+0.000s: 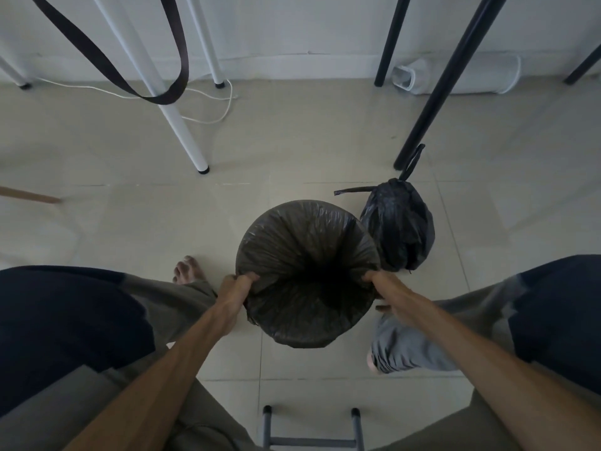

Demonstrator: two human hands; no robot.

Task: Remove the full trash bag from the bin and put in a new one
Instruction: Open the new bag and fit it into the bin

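1. Fingers of the left hand [234, 287] curl tightly over the new bag [305, 255] at the near-left rim of the bin [304, 340].
2. Fingers of the right hand [379, 281] pinch the bag's film at the near-right rim.
3. Full tied bag [398, 222] sits on the floor [292, 151], touching the bin's far right.
4. Open floor lies left of the bin; a black leg [432, 102] stands beyond the tied bag.

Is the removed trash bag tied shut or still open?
Tied shut: the full trash bag stands on the floor beside the bin, its neck cinched and drawstring loops sticking out.
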